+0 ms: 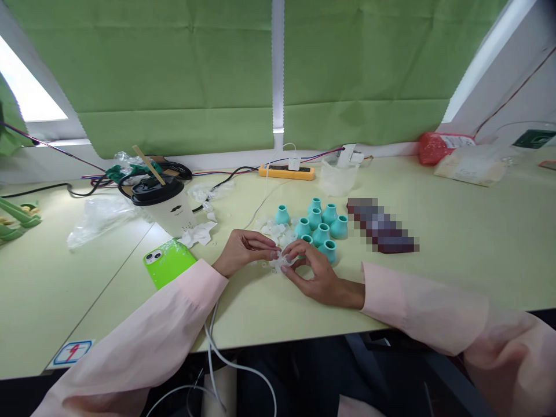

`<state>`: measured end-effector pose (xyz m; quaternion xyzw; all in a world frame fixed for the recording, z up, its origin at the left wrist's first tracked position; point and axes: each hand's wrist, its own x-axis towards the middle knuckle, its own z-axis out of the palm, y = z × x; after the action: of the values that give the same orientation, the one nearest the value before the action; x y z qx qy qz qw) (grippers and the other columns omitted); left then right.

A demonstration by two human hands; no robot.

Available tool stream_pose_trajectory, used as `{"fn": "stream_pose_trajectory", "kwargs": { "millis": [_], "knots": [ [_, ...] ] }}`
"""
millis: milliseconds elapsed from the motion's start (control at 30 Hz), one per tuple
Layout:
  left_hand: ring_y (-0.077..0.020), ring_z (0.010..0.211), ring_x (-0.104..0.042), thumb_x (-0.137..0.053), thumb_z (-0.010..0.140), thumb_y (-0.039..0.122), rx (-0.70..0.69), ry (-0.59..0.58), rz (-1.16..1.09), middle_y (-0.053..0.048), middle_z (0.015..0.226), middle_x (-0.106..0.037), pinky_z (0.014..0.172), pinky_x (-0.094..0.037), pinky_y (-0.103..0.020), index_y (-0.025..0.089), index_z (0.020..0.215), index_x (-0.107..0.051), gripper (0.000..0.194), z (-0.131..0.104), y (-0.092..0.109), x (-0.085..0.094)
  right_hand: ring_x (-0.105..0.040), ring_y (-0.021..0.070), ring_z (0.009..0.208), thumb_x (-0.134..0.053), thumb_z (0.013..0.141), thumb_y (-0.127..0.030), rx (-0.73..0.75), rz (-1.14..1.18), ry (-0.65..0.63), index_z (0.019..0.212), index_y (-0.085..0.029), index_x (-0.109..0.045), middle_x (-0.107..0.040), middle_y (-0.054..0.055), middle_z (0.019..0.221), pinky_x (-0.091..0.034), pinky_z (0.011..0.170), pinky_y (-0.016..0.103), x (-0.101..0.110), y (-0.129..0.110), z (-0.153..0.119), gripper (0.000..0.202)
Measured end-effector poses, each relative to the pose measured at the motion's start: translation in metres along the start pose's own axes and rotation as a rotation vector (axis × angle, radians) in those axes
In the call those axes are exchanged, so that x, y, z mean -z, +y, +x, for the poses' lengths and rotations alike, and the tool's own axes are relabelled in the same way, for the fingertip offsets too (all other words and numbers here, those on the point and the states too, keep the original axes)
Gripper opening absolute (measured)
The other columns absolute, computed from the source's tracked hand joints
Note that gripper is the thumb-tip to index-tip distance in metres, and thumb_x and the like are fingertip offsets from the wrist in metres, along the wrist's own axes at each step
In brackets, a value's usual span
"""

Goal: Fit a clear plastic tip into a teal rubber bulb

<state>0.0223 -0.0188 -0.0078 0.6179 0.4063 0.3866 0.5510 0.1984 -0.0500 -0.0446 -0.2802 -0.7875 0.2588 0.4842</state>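
Note:
My right hand pinches a small clear plastic piece between thumb and fingers. My left hand meets it from the left, its thumb and fingers closed at the piece's edge; what exactly they grip is too small to make out. Beyond my hands lies a pile of translucent white pieces, and a few tiny rings are on the table just below my fingertips. Several teal bottle-shaped parts with open necks stand upright behind and beside my right hand.
A lime-green phone lies left of my left hand, with crumpled tissue and a lidded paper cup behind it. An orange power strip and translucent tub stand at the back. A pixelated dark object lies right. White cables cross the front edge.

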Motion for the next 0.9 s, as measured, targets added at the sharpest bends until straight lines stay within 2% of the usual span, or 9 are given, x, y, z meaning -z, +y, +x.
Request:
{"fn": "stream_pose_trajectory", "kwargs": {
  "millis": [433, 667, 900],
  "knots": [
    [-0.0183, 0.067, -0.064, -0.072, 0.051, 0.017, 0.008, -0.007, -0.026, -0.005, 0.068, -0.069, 0.068, -0.053, -0.028, 0.01, 0.069, -0.064, 0.021, -0.0004, 0.0004, 0.0014, -0.05, 0.0134, 0.086, -0.049, 0.077, -0.017, 0.013, 0.022, 0.01, 0.089, -0.022, -0.041, -0.045, 0.004, 0.091, -0.052, 0.059, 0.025, 0.0001, 0.0021, 0.0005, 0.015],
    [-0.0178, 0.067, -0.063, -0.072, 0.05, 0.017, -0.08, -0.024, -0.002, -0.004, 0.067, -0.068, 0.066, -0.053, -0.029, 0.011, 0.066, -0.064, 0.019, -0.0005, 0.0005, -0.0007, -0.05, 0.0129, 0.084, -0.049, 0.077, -0.018, 0.007, 0.027, 0.009, 0.09, -0.022, -0.041, -0.046, 0.003, 0.09, -0.052, 0.059, 0.024, 0.0007, 0.0011, 0.0018, 0.015],
    [-0.0181, 0.063, -0.064, -0.073, 0.049, 0.022, -0.064, 0.004, 0.057, -0.004, 0.065, -0.068, 0.063, -0.054, -0.028, 0.012, 0.062, -0.063, 0.019, -0.0003, -0.0005, 0.0016, -0.051, 0.0137, 0.085, -0.049, 0.077, -0.021, 0.008, 0.018, 0.013, 0.091, -0.023, -0.04, -0.047, 0.004, 0.09, -0.053, 0.059, 0.025, 0.0007, 0.0013, 0.0013, 0.016]
  ]
}}
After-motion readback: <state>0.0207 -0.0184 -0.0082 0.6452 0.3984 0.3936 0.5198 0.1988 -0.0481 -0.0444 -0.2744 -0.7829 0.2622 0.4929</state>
